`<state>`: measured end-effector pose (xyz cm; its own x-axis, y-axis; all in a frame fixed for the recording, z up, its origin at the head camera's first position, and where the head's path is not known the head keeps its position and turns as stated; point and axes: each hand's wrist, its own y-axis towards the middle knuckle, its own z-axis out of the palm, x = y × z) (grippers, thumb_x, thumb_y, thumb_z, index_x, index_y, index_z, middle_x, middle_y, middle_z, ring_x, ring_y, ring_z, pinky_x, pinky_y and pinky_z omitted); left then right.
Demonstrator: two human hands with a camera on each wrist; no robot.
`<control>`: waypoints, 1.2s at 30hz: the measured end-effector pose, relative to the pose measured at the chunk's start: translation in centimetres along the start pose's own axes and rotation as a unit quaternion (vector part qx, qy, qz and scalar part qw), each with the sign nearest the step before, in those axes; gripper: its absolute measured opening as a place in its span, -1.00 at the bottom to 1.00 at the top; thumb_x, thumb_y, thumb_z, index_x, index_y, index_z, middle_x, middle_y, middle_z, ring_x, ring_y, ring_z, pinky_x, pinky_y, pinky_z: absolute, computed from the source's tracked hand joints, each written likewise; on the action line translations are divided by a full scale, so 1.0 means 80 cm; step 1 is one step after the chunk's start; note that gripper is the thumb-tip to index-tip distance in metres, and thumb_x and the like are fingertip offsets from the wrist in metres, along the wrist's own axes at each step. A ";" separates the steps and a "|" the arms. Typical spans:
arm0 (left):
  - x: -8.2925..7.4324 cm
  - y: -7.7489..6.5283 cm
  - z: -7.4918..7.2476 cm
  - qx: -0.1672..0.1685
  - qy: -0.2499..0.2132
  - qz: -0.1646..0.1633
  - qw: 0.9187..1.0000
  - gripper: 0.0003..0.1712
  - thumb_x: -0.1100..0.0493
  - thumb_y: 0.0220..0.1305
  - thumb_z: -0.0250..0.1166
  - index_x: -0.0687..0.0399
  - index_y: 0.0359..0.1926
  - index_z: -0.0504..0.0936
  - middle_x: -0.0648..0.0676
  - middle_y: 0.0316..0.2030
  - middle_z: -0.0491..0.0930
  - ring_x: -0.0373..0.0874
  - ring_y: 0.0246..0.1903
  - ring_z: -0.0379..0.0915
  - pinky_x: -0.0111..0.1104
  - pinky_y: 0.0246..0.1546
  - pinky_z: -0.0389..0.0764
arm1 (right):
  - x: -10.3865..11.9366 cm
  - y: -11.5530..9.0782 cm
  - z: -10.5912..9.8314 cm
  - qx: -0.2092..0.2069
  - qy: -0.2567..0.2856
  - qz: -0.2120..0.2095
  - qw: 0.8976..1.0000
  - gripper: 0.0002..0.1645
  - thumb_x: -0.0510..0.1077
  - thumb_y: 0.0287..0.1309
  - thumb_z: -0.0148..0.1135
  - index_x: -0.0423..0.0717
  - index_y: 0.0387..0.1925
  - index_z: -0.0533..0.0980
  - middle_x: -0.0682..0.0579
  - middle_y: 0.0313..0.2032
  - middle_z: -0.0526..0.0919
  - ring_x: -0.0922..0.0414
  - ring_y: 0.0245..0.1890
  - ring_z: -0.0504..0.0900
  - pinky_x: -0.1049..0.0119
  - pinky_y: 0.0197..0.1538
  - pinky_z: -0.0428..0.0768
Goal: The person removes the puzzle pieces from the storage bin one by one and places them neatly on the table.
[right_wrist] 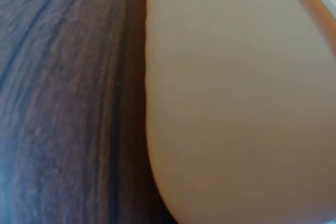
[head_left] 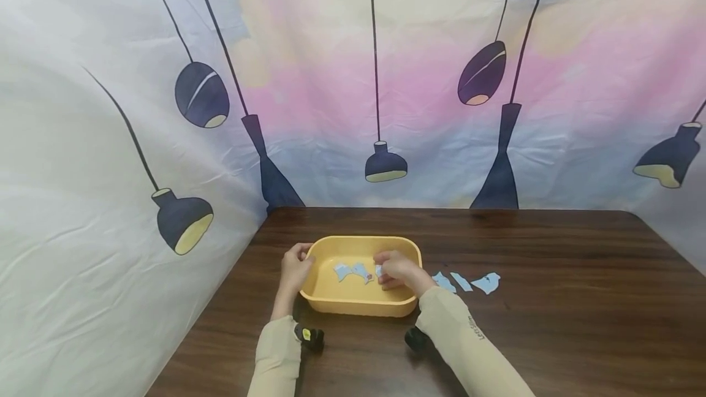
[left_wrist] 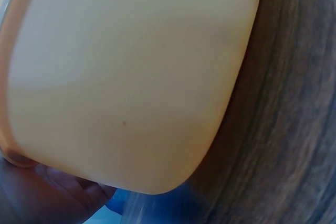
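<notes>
A yellow plastic tray (head_left: 361,307) stands on the table. My left hand (head_left: 295,269) grips its left rim, and in the left wrist view that hand (left_wrist: 52,195) appears at the lower left against the tray's outer wall (left_wrist: 131,77). Inside the tray, my right hand (head_left: 401,269) reaches over the right wall and pinches a light-blue scrap of paper (head_left: 378,270), which its fingers partly cover. Two more torn paper scraps (head_left: 342,271) lie to the left of that hand on the tray floor. Only the tray's wall (right_wrist: 236,103) shows in the right wrist view; the hand is hidden there.
Right of the tray, three torn light-blue paper scraps (head_left: 487,283) lie on the dark wooden table (head_left: 579,323). A cloth backdrop (head_left: 430,158) printed with hanging lamps rises behind the table and along its left side.
</notes>
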<state>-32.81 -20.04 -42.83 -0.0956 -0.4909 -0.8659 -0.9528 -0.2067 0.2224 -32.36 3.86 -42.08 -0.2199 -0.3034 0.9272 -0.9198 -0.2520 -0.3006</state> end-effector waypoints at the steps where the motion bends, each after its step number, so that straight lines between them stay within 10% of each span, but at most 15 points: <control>1: 0.001 -0.001 0.000 0.002 -0.001 -0.001 1.000 -0.63 0.40 0.16 0.14 0.41 0.00 0.59 -0.03 -0.57 0.32 -0.24 -0.57 0.23 -0.50 -0.57 0.33 | 0.000 0.000 0.000 0.004 0.010 0.003 1.000 -0.36 -0.49 0.15 -0.15 -0.38 0.32 0.29 -0.29 0.24 0.41 0.17 -0.47 0.50 0.35 -0.33 0.64; 9: 0.001 -0.002 -0.001 0.001 -0.001 -0.003 1.000 -0.63 0.41 0.16 0.14 0.39 0.01 0.59 -0.02 -0.57 0.32 -0.24 -0.59 0.23 -0.49 -0.58 0.33 | 0.001 0.001 0.001 -0.009 0.029 -0.010 0.999 -0.41 -0.49 0.15 -0.07 -0.44 0.27 0.29 -0.31 0.16 0.40 0.15 -0.40 0.49 0.32 -0.27 0.67; 17: -0.001 0.003 -0.003 -0.001 0.000 -0.002 1.000 -0.62 0.41 0.15 0.13 0.39 0.02 0.59 -0.02 -0.57 0.33 -0.24 -0.59 0.24 -0.49 -0.58 0.34 | 0.005 0.006 0.002 -0.067 0.023 -0.052 0.996 -0.55 -0.50 0.05 0.10 -0.52 0.05 0.40 -0.03 -0.33 0.38 0.13 -0.38 0.53 0.27 -0.18 0.69; 26: -0.001 0.002 -0.006 -0.001 0.005 -0.006 1.000 -0.61 0.38 0.14 0.14 0.38 0.02 0.59 -0.02 -0.56 0.33 -0.23 -0.59 0.23 -0.49 -0.58 0.34 | 0.005 0.004 0.006 -0.116 -0.009 -0.071 0.991 -0.72 -0.45 0.06 0.19 -0.47 -0.13 0.53 -0.07 -0.38 0.53 0.15 -0.43 0.56 0.31 -0.27 0.66; 36: 0.001 0.000 -0.003 0.009 -0.002 -0.010 1.000 -0.62 0.39 0.16 0.13 0.38 0.02 0.59 -0.03 -0.57 0.33 -0.25 -0.61 0.24 -0.48 -0.59 0.34 | 0.002 -0.004 0.003 -0.079 -0.026 -0.090 0.993 -0.65 -0.43 0.04 0.09 -0.46 -0.08 0.51 -0.10 -0.32 0.52 0.10 -0.41 0.60 0.27 -0.26 0.67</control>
<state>-32.73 -20.23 -42.77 -0.0785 -0.4829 -0.8722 -0.9593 -0.2015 0.1979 -32.02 3.70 -41.84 -0.0351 -0.3143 0.9487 -0.9831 -0.1599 -0.0894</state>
